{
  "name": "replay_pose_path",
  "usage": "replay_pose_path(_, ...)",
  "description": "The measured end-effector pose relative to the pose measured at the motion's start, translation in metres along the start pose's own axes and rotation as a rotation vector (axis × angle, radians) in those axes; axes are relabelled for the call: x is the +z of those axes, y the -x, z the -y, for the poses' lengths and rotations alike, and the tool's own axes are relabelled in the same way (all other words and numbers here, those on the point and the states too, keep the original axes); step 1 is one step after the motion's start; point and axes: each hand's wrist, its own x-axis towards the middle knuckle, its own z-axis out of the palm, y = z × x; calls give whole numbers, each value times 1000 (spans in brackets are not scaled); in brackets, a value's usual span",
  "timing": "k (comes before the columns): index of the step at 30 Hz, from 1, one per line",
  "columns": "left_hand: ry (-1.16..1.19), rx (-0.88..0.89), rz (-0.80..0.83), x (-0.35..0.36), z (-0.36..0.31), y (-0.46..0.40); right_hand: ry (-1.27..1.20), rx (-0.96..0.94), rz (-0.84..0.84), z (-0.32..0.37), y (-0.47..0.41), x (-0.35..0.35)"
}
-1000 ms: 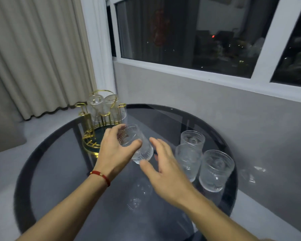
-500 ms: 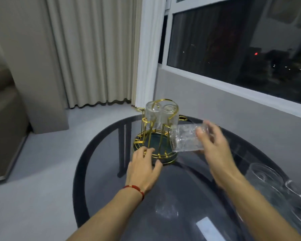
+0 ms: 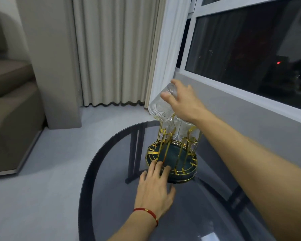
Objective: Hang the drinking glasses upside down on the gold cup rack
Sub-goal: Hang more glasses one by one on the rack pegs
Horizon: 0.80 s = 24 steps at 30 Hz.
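The gold cup rack (image 3: 172, 158) with a dark teal base stands on the round dark glass table (image 3: 111, 197). Two clear ribbed glasses (image 3: 186, 131) hang upside down on its far pegs. My right hand (image 3: 182, 101) grips another clear ribbed glass (image 3: 161, 106) by its base, mouth tilted down, just above the rack's near-left peg. My left hand (image 3: 155, 188) lies flat on the table with its fingertips on the rack's front rim, holding nothing.
A wall with a window sill (image 3: 250, 96) runs close behind the table on the right. Beige curtains (image 3: 115, 49) hang at the back, and a brown sofa (image 3: 9, 105) stands at the left on the pale floor.
My right hand has lifted the glass and turned it from lying sideways to mouth-down over the rack. The left hand stays at the rack's rim. The view has swung left.
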Motion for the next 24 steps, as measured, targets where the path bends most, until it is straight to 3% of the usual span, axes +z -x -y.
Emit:
replay_pose_path(13, -6, 10, -41, 0, 0, 0, 568, 50, 191, -9, -23, 53)
replay_pose_path(24, -34, 35, -13, -3, 0, 1, 777, 34, 222, -5, -29, 66)
